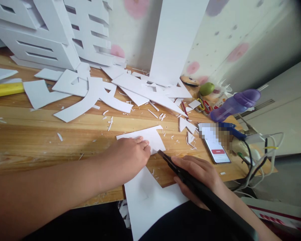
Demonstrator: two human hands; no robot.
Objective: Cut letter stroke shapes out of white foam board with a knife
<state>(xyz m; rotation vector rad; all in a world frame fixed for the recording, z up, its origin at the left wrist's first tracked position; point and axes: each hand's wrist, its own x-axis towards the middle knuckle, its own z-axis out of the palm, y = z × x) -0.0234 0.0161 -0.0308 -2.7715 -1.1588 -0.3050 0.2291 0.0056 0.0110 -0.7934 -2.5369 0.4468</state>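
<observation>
My left hand (130,154) presses a small white foam board piece (154,137) down on the wooden table, its fingers bent and close together. In my right hand (203,172) is a long black bar-shaped tool (190,182), gripped along its length; its exact kind does not show. The narrow tip of the tool sits at the lower right corner of the small piece, close to my left fingertips. A larger white foam board sheet (153,204) with a cut-out corner lies below, hanging over the table's front edge towards my lap.
Cut foam board pieces (77,100) and scraps lie across the back, before white built-up letter shapes (40,36). A yellow-handled tool (6,89) is at left. On the right are a phone (215,147), a purple bottle (235,103), scissors (206,106) and cables (271,150).
</observation>
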